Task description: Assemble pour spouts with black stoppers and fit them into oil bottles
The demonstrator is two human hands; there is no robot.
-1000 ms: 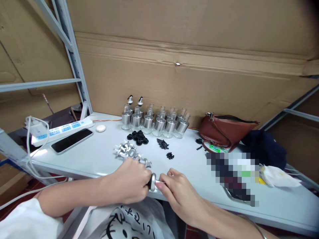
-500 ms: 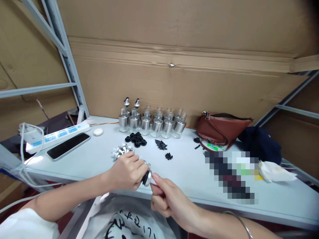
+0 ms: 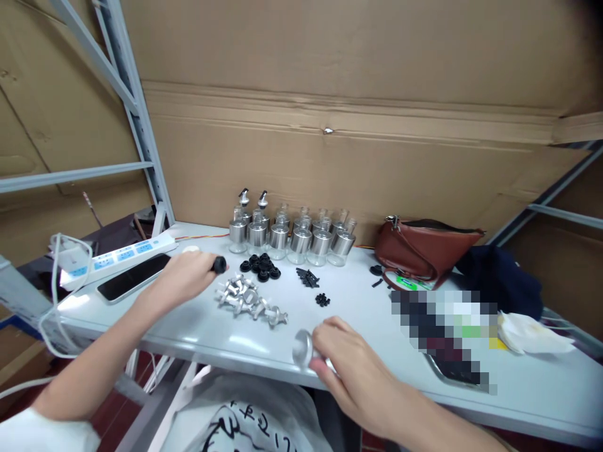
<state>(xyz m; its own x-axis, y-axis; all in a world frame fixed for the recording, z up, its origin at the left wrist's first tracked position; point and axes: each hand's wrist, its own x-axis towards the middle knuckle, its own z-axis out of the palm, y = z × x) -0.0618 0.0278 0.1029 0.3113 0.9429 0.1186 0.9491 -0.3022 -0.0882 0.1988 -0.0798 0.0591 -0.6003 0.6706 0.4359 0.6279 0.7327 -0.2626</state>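
My left hand (image 3: pixel 184 276) is stretched out over the left part of the white table (image 3: pixel 198 326), fingers closed round a small black rubber stopper (image 3: pixel 218 264), just left of a pile of black stoppers (image 3: pixel 260 266). Near the table's front edge my right hand (image 3: pixel 346 361) grips a silver metal pourer piece (image 3: pixel 302 348) by its stem, the round flange facing left. A heap of loose silver pourer spouts (image 3: pixel 247 297) lies between the two hands.
Several glass bottles with steel collars (image 3: pixel 292 235) stand at the back, two with pourers fitted. Small black parts (image 3: pixel 308 276) lie beside them. A phone (image 3: pixel 134 277), power strip (image 3: pixel 123 255), brown bag (image 3: pixel 426 247) and white mask (image 3: pixel 532 333) also rest on the table.
The hands have come apart. My left hand went up and left toward the black stopper pile with a black stopper; my right hand keeps the silver piece near the front edge.
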